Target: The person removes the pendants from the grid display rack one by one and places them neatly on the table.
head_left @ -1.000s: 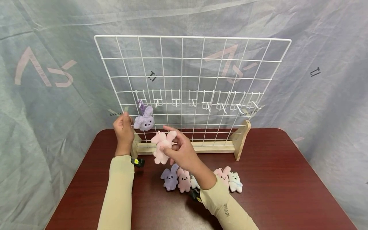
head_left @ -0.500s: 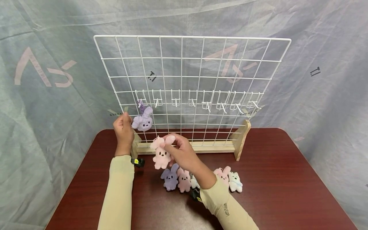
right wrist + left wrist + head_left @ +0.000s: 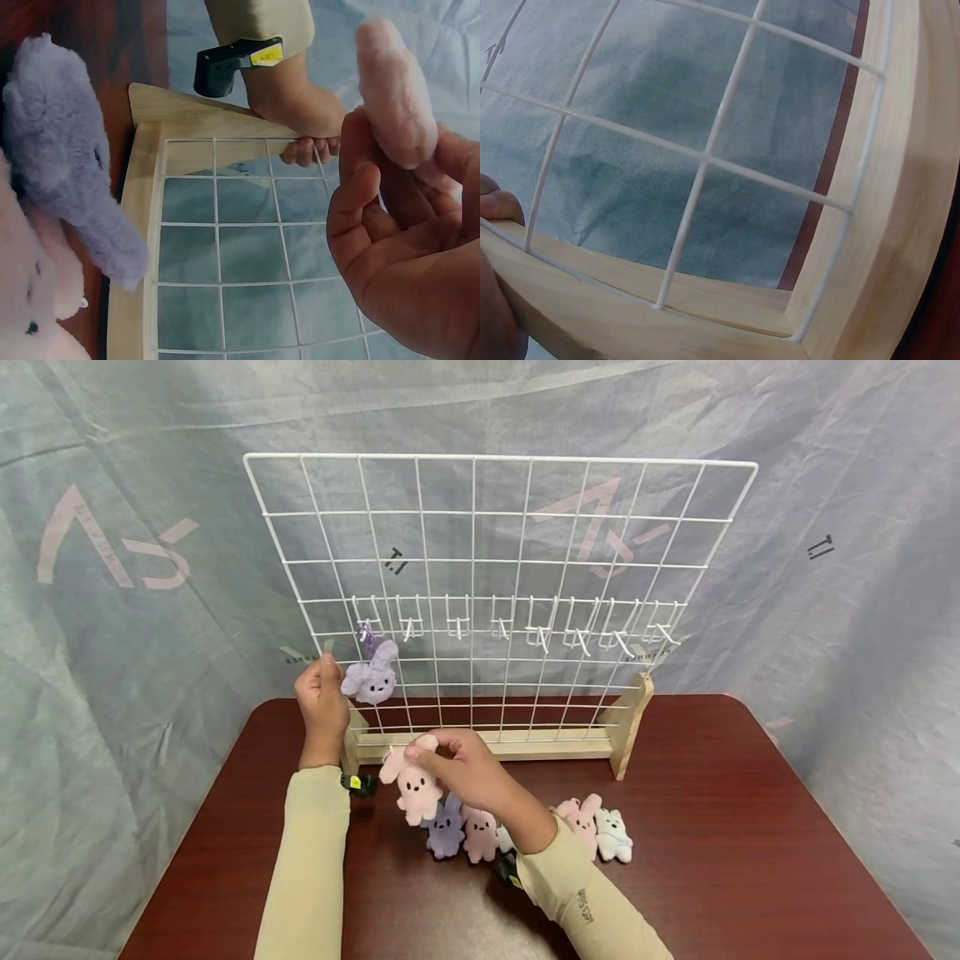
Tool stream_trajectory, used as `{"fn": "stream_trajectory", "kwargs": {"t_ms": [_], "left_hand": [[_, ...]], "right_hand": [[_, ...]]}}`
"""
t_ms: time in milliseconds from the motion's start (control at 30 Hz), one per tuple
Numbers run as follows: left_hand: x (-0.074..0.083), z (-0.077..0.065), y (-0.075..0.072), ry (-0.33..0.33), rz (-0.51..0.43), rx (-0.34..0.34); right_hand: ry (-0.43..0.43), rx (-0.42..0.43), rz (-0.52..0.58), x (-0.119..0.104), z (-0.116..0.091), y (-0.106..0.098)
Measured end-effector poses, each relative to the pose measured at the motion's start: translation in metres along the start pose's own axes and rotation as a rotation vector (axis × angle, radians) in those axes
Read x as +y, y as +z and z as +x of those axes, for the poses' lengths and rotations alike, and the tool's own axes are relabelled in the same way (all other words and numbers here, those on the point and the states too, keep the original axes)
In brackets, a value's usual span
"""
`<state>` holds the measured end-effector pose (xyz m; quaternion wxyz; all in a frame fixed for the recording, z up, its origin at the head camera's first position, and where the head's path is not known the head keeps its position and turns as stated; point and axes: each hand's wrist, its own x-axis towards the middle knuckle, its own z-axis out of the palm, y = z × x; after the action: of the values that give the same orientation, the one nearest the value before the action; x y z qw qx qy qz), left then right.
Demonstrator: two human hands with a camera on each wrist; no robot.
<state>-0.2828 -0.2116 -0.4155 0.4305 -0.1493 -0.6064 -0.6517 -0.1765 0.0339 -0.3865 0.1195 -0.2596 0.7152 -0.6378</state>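
My right hand (image 3: pixel 468 772) pinches a pink plush bunny keychain (image 3: pixel 416 789) by an ear, with its face toward the head camera. In the head view this bunny overlaps part of a purple plush bunny (image 3: pixel 446 831) on the table. My left hand (image 3: pixel 322 697) grips the left side of a white wire grid rack (image 3: pixel 472 535), with fingers curled round its wooden upright (image 3: pixel 562 300) in the left wrist view. Beside that hand, another purple plush bunny (image 3: pixel 371 681) hangs from the leftmost hook. From the right wrist view, the held pink ear (image 3: pixel 394 90) rises above my fingers.
Several white hooks (image 3: pixel 540 635) run in a row across the grid. On the dark red table (image 3: pixel 712 827) lie a pink bunny (image 3: pixel 481 837), a second pink bunny (image 3: pixel 581 827) and a white plush bear (image 3: pixel 614 837). My right forearm partly covers another white plush.
My right hand has come down toward the table with the pink bunny, which has turned its face to the head camera. The hanging purple bunny has shifted slightly left. My left hand stays put.
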Motion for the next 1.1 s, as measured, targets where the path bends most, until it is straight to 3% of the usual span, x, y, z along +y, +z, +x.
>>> {"fn": "stream_trajectory", "kwargs": {"t_ms": [167, 300, 500, 667, 900, 1100], "left_hand": [[0.000, 0.000, 0.000, -0.005, -0.019, -0.007], [0.000, 0.000, -0.001, -0.009, -0.023, -0.003], [0.002, 0.000, 0.000, -0.009, -0.007, 0.011], [0.004, 0.000, 0.001, -0.014, -0.006, 0.009], [0.002, 0.001, 0.001, -0.012, -0.033, 0.006], [0.001, 0.000, 0.000, 0.004, -0.010, 0.008]], "right_hand": [[0.014, 0.000, -0.049, 0.003, 0.001, 0.003], [0.046, 0.005, -0.168, 0.007, 0.002, 0.005], [0.108, -0.065, -0.329, 0.014, 0.002, 0.009], [0.090, -0.059, -0.336, 0.017, 0.002, 0.010], [0.139, -0.107, -0.240, 0.022, 0.003, 0.016], [0.156, -0.132, -0.294, 0.027, 0.003, 0.020]]}}
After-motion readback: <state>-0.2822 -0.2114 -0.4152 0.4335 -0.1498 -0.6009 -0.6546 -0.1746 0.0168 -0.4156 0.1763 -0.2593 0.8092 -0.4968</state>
